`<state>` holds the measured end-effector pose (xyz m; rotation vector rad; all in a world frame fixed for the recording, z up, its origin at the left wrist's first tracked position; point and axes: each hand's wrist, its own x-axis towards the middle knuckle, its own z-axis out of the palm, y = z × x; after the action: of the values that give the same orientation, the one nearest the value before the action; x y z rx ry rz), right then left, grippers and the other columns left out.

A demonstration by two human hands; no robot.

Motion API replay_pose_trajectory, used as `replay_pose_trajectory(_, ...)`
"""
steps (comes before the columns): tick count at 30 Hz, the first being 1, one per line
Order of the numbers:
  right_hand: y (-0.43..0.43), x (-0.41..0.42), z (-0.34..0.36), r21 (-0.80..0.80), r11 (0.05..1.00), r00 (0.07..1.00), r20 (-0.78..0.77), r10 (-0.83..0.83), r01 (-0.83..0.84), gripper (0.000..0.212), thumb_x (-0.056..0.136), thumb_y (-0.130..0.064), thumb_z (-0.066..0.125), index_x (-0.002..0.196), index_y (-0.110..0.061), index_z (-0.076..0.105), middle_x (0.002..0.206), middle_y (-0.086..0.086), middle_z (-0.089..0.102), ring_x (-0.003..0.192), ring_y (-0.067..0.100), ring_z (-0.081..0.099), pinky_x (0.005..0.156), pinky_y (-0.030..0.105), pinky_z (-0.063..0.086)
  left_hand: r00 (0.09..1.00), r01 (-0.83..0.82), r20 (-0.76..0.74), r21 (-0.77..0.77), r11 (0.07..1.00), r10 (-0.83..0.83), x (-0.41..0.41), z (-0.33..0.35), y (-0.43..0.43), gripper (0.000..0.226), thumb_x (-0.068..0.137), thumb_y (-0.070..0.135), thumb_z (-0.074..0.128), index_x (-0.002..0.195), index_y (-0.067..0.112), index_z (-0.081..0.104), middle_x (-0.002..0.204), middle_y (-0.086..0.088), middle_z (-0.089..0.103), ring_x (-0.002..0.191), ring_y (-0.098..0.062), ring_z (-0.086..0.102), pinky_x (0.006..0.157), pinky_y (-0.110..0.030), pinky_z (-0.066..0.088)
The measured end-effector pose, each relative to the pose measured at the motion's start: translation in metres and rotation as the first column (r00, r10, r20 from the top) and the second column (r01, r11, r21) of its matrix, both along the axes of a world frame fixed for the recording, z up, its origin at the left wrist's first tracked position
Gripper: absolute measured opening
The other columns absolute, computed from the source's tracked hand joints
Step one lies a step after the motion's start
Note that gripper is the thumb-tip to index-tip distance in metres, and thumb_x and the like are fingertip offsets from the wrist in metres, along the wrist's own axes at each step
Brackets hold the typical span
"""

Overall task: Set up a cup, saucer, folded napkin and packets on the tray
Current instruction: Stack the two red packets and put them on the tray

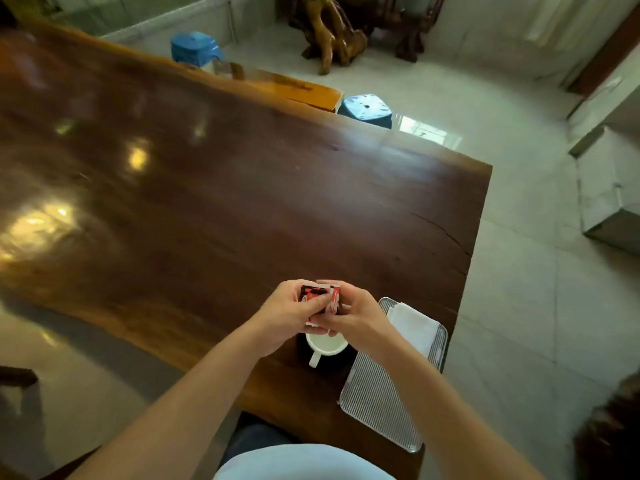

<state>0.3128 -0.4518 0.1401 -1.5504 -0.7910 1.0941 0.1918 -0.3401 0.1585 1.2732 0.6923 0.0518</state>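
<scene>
Both hands meet above the cup (327,344): left hand (289,315) and right hand (356,318) pinched shut on the packets (320,299), red-black, held upright, two at least, count uncertain. Tray (377,403) lies to their right and nearer the body, long axis running away from the person; right hand is nearer it. One folded napkin (414,327) on its far end. One cup on a dark saucer (341,360), off the tray, just left of it.

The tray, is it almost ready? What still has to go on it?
Not yet. Only the folded napkin lies on the tray. Both hands, the left hand and right hand, hold the red packets together above the cup. The cup sits on a dark saucer, on the table beside the tray. Cup, saucer and packets still need placing.
</scene>
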Motion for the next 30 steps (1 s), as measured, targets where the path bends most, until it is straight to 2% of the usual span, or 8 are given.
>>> replay_pose_trajectory(3,-0.014,-0.002,-0.001,-0.010,0.996,0.995,0.046,-0.090,0.090,0.030,0.084,-0.002,0.074,0.109,-0.019,0.071,0.088,0.007,0.074,0.071,0.019,0.067,0.061,0.034,0.056,1.000,0.003,0.005,-0.079,0.997,-0.002,0.004,0.000,-0.009,0.024,0.105,0.013,0.051,0.122,0.003,0.066,0.116,-0.019,0.073,0.107,-0.030,0.072,0.092,-0.048,0.059)
replay_pose_trajectory(6,-0.028,-0.004,0.000,-0.043,0.985,0.986,0.043,-0.164,0.165,0.032,0.086,-0.004,0.073,0.114,-0.019,0.071,0.098,0.002,0.075,0.075,0.016,0.071,0.065,0.036,0.060,0.994,-0.105,0.005,-0.230,0.968,0.109,0.010,-0.001,-0.020,0.025,0.107,0.011,0.044,0.127,0.003,0.059,0.121,-0.021,0.070,0.111,-0.030,0.070,0.088,-0.044,0.060)
replay_pose_trajectory(9,-0.037,-0.007,-0.001,-0.069,0.989,0.992,0.030,-0.126,0.128,0.031,0.090,-0.012,0.073,0.119,-0.021,0.070,0.102,0.001,0.076,0.087,0.018,0.074,0.068,0.034,0.061,0.983,-0.182,-0.013,-0.213,0.960,0.183,0.015,-0.004,-0.032,0.022,0.107,0.013,0.045,0.126,0.006,0.056,0.118,-0.017,0.068,0.110,-0.029,0.068,0.089,-0.042,0.057)
replay_pose_trajectory(14,-0.044,-0.009,-0.002,-0.028,0.981,0.961,0.206,-0.182,0.192,0.019,0.093,-0.019,0.069,0.107,-0.029,0.076,0.096,0.000,0.075,0.077,0.015,0.073,0.065,0.034,0.062,0.991,-0.125,0.025,-0.234,0.964,0.135,0.019,-0.006,-0.046,0.019,0.105,0.004,0.046,0.122,0.007,0.054,0.109,-0.013,0.067,0.102,-0.024,0.067,0.084,-0.036,0.053)
replay_pose_trajectory(17,-0.048,-0.006,-0.002,-0.014,0.955,0.939,0.190,-0.288,0.295,0.017,0.091,-0.018,0.072,0.104,-0.027,0.079,0.096,0.007,0.073,0.073,0.019,0.072,0.063,0.037,0.062,0.994,-0.043,0.079,-0.306,0.951,0.070,0.019,-0.007,-0.045,0.027,0.099,-0.001,0.054,0.126,0.003,0.058,0.104,-0.012,0.072,0.098,-0.022,0.071,0.081,-0.033,0.054)
replay_pose_trajectory(20,-0.055,-0.002,-0.001,-0.017,0.953,0.951,0.061,-0.302,0.304,0.021,0.094,-0.010,0.066,0.095,-0.026,0.079,0.081,0.002,0.076,0.065,0.018,0.070,0.060,0.033,0.060,0.997,-0.045,0.050,-0.272,0.961,0.061,0.018,-0.007,-0.043,0.023,0.095,0.013,0.066,0.117,0.011,0.073,0.102,-0.008,0.076,0.092,-0.019,0.072,0.078,-0.031,0.055)
replay_pose_trajectory(23,-0.059,-0.003,0.001,-0.032,0.951,0.951,-0.018,-0.309,0.308,0.018,0.098,-0.011,0.061,0.103,-0.021,0.075,0.086,0.002,0.078,0.067,0.021,0.073,0.058,0.031,0.059,0.992,-0.122,-0.014,-0.201,0.972,0.122,0.018,-0.008,-0.041,0.026,0.077,0.026,0.080,0.101,0.017,0.079,0.100,-0.010,0.077,0.094,-0.023,0.073,0.076,-0.034,0.056)
replay_pose_trajectory(30,-0.065,0.011,0.012,0.022,0.903,0.903,-0.008,-0.430,0.430,0.042,0.088,0.004,0.068,0.118,-0.025,0.072,0.090,-0.001,0.075,0.068,0.009,0.069,0.057,0.022,0.055,0.992,-0.064,-0.116,-0.094,0.994,0.052,0.019,-0.005,-0.034,0.036,0.069,0.029,0.086,0.098,0.010,0.076,0.101,-0.013,0.078,0.099,-0.028,0.073,0.077,-0.037,0.057)
